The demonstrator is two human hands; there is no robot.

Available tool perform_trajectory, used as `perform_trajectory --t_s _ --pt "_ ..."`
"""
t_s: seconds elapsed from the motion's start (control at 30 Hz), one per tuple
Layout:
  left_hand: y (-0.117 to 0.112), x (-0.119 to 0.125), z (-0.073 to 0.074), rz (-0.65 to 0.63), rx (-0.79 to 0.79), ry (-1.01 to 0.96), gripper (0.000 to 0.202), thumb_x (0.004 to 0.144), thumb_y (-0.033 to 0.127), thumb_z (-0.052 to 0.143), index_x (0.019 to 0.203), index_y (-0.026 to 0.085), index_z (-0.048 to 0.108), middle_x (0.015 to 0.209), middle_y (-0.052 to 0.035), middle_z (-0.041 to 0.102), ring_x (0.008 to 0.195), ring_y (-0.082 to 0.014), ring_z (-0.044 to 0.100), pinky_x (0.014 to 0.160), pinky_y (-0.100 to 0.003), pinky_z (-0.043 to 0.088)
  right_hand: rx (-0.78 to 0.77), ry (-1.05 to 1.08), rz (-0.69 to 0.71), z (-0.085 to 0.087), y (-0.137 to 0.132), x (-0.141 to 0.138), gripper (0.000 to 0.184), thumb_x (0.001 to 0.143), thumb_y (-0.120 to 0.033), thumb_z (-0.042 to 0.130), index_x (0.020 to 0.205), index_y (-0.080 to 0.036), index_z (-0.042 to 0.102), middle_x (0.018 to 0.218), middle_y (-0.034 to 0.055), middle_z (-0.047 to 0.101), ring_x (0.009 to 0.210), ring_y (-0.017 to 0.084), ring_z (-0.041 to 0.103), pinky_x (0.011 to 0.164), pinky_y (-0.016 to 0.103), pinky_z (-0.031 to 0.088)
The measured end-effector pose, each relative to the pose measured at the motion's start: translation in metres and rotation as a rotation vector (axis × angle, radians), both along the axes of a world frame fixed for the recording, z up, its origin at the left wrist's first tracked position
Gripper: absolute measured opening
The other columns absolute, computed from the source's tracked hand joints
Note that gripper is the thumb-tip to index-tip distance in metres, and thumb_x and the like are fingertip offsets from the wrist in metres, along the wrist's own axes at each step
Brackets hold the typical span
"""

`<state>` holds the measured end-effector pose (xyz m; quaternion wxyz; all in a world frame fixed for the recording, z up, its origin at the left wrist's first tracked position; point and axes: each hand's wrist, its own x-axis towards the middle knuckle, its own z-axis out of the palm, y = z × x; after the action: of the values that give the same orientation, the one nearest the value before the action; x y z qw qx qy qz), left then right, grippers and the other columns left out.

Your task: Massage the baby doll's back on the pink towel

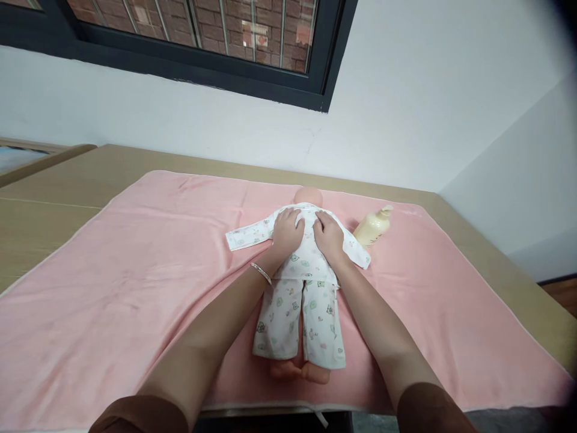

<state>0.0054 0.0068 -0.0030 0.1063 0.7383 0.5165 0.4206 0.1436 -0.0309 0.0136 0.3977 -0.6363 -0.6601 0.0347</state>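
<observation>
A baby doll (309, 196) lies on a pink blanket (112, 288), its head toward the wall and its feet toward me. It wears a white printed top (306, 258) and matching printed trousers (279, 319). My left hand (288, 230) rests flat on the left side of the doll's upper body, fingers stretched toward its head. On the right side, my right hand (328, 234) lies the same way, its fingers slightly bent. Neither hand grips anything. Beside the doll's right-hand sleeve stands a cream pump bottle (373, 227).
The blanket covers most of a wooden table (130, 157) set against a white wall (383, 120). A dark-framed window (270, 66) is above it. At the far left is a wooden edge (49, 161) with something pale blue behind it.
</observation>
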Motion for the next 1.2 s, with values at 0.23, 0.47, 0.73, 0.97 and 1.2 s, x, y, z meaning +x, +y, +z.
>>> perform_trajectory --t_s 0.23,0.47,0.73,0.97,1.2 --pt "0.0 0.0 0.0 0.0 0.021 0.001 0.036 0.095 0.027 0.044 0.122 0.016 0.065 0.133 -0.012 0.065 0.13 -0.0262 0.054 0.118 -0.046 0.038 0.003 -0.003 -0.003 0.0 0.001 0.0 0.042 0.096 -0.025 0.04 0.127 -0.018 0.067 0.136 0.0066 0.063 0.13 0.022 0.054 0.115 0.039 0.039" --pt "-0.001 0.0 0.002 0.001 0.007 0.004 0.036 0.095 0.027 0.044 0.122 0.016 0.065 0.133 -0.0108 0.065 0.13 -0.0249 0.054 0.118 -0.044 0.038 0.003 -0.011 0.0 -0.001 0.001 0.0 0.043 0.096 -0.026 0.039 0.128 -0.017 0.066 0.136 0.0077 0.063 0.13 0.023 0.055 0.114 0.039 0.04" --pt "-0.003 0.0 0.004 0.003 0.0 0.042 0.038 0.096 0.027 0.041 0.125 0.017 0.062 0.134 -0.0104 0.063 0.132 -0.0239 0.052 0.119 -0.043 0.037 -0.044 -0.103 0.02 0.002 0.001 0.002 0.046 0.096 -0.025 0.037 0.133 -0.014 0.062 0.141 0.0106 0.058 0.135 0.024 0.049 0.117 0.041 0.037" --pt "-0.004 0.0 0.006 -0.01 -0.036 0.164 0.043 0.097 0.033 0.042 0.135 0.016 0.056 0.144 -0.0143 0.055 0.139 -0.0288 0.045 0.121 -0.051 0.03 -0.109 -0.204 0.125 0.004 0.009 0.008 0.053 0.094 -0.022 0.035 0.142 -0.007 0.052 0.148 0.0155 0.05 0.142 0.027 0.041 0.121 0.046 0.029" --pt "-0.026 0.001 0.037 -0.044 -0.034 0.359 0.036 0.095 0.021 0.039 0.117 0.013 0.066 0.122 -0.016 0.067 0.119 -0.0278 0.06 0.107 -0.043 0.046 -0.197 -0.246 0.095 0.022 -0.01 -0.01 0.051 0.094 -0.016 0.036 0.142 -0.008 0.051 0.15 0.0182 0.048 0.143 0.03 0.04 0.118 0.045 0.033"
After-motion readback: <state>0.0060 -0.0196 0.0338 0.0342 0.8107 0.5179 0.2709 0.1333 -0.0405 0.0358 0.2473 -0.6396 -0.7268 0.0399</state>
